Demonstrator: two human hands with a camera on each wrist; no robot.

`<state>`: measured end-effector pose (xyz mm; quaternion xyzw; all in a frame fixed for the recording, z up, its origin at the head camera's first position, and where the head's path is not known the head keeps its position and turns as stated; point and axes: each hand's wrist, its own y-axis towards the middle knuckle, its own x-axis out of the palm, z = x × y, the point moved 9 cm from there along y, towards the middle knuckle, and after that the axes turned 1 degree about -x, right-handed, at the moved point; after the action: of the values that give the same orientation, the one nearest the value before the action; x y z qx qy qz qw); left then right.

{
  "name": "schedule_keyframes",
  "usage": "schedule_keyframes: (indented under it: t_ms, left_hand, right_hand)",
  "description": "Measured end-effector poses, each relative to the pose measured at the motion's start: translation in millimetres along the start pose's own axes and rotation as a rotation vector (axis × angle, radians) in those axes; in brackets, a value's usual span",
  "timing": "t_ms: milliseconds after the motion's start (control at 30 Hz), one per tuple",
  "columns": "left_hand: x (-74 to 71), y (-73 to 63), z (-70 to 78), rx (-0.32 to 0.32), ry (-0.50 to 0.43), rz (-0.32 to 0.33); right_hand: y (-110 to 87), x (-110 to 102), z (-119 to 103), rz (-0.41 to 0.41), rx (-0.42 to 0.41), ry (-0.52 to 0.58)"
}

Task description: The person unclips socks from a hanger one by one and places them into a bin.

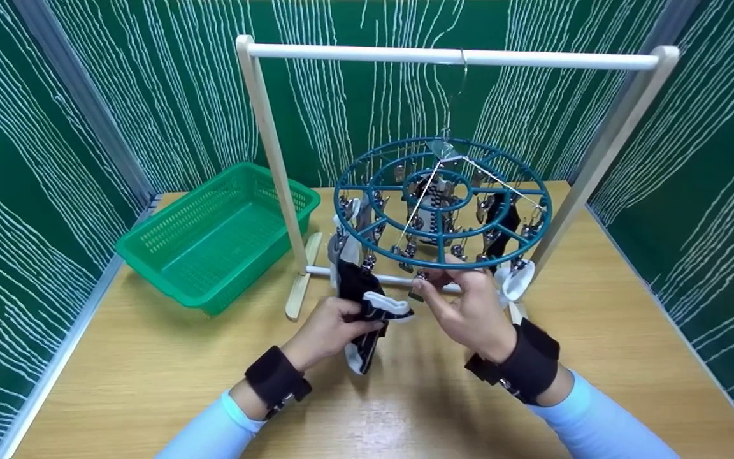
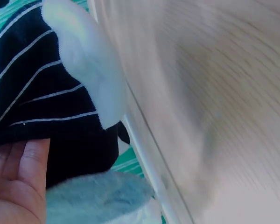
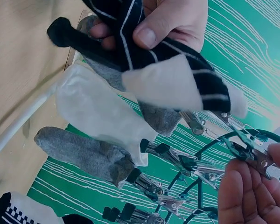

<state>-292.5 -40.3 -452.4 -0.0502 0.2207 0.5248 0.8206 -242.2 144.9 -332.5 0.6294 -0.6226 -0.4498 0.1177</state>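
My left hand [image 1: 329, 335] pinches a black sock [image 3: 126, 28] with thin white stripes and white ends, below the left front of a round hanger. In the left wrist view the striped cloth [image 2: 42, 88] lies over my fingers. My right hand [image 1: 469, 312] pinches a metal clip [image 3: 259, 161] with dark tips under the hanger's front rim. The clip and the sock are apart. The teal round clip hanger [image 1: 441, 263] has concentric rings and many dangling clips. Grey and white socks, among them a grey sock [image 3: 84, 151] and a white sock [image 3: 93, 107], hang from it.
A wooden stand with a white bar [image 1: 354, 53] carries the hanger by its hook. To the left, a green plastic basket [image 1: 214, 299] sits on the wooden table [image 1: 150, 382]. Green walls [image 1: 169, 76] with white lines enclose the table at the back and sides.
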Motion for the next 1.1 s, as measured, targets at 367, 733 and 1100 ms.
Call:
schedule_keyframes:
  t_ms: [367,733,1100]
  left_hand:
    - [-34.7,-14.0,8.1,0.104,0.036,-0.007]
    - [-88.1,-27.6,20.1,0.178,0.059,0.128]
    - [-162.0,-33.2,33.9,0.068,0.143,0.319]
  right_hand:
    - [0.5,-0.5,0.3,-0.012,0.008,-0.043]
    - [0.6,-2.5,5.1,-0.028,0.078,-0.052]
    - [0.7,-5.5,5.1,-0.015,0.093,-0.071]
